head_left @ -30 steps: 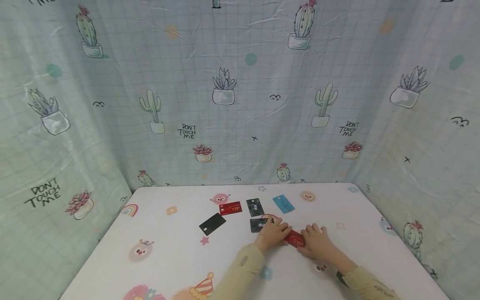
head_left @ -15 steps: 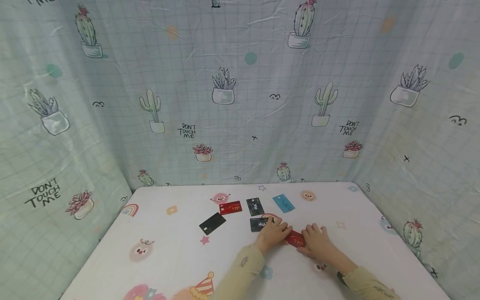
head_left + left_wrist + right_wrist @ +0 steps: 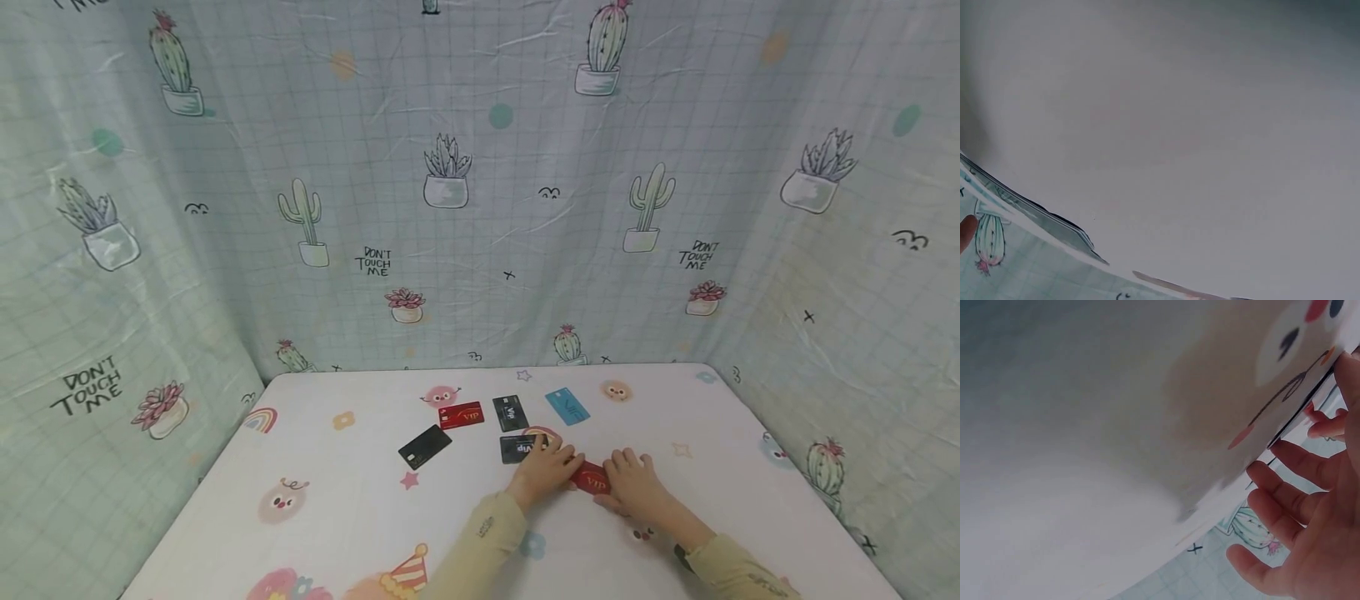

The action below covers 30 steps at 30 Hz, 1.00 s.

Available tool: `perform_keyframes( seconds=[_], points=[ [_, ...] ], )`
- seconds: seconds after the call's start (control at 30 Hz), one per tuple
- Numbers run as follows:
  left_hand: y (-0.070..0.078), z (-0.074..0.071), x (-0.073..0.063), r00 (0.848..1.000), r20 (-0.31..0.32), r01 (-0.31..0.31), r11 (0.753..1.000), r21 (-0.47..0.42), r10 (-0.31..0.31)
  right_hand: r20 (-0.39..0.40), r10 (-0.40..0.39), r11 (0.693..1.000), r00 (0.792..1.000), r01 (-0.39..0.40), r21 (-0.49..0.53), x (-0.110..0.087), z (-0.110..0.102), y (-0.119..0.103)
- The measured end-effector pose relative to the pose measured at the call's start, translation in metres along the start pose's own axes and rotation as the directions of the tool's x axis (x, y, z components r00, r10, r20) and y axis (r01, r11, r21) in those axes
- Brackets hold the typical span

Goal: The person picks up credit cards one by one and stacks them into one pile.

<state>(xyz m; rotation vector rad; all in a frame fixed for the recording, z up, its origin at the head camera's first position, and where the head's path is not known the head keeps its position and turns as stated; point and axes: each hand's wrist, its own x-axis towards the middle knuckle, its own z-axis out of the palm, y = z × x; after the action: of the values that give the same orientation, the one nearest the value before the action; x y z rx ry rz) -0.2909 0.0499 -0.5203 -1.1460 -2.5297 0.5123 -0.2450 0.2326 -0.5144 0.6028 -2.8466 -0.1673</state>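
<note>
A red VIP card lies slantwise at the table's right-centre, between both hands. My left hand pinches its left end with bent fingers. At the opposite end, my right hand grips the card; in the right wrist view, its thumb and fingers meet at a thin dark edge. Only a fingertip shows in the left wrist view. Just behind the left hand, a black VIP card is partly covered by the fingers.
Further back lie a blue VIP card, an upright-turned black VIP card and another red VIP card. A plain black card lies to their left. Cactus-print cloth closes off the white table behind and at both sides.
</note>
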Motion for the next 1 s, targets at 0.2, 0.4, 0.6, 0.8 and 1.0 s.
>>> perform_keyframes(
  seconds=[0.2, 0.4, 0.6, 0.8, 1.0],
  points=[
    [0.0, -0.0021, -0.0016, 1.0, 0.014, 0.004, 1.0, 0.006, -0.004, 0.008, -0.003, 1.0, 1.0, 0.003, 0.004, 0.0008, -0.0005, -0.0002],
    [0.0001, -0.0032, -0.0021, 0.999, 0.031, 0.009, 1.0, 0.003, -0.01, 0.005, -0.003, 1.0, 1.0, 0.003, -0.007, 0.0013, -0.0009, -0.0002],
    [0.0001, -0.0024, -0.0014, 1.0, 0.025, 0.006, 1.0, -0.001, -0.006, -0.024, -0.01, 1.0, 1.0, 0.009, -0.026, 0.0011, -0.0004, 0.0004],
    [-0.0007, -0.0011, -0.0011, 1.0, 0.016, -0.007, 1.0, 0.022, 0.007, -0.032, -0.004, 0.999, 0.999, 0.002, -0.051, 0.001, 0.003, 0.0022],
    [-0.0005, -0.0007, -0.0005, 1.0, 0.009, -0.015, 1.0, 0.026, 0.015, -0.012, 0.003, 0.999, 1.0, -0.003, -0.045, 0.0015, 0.0025, 0.0013]
  ],
)
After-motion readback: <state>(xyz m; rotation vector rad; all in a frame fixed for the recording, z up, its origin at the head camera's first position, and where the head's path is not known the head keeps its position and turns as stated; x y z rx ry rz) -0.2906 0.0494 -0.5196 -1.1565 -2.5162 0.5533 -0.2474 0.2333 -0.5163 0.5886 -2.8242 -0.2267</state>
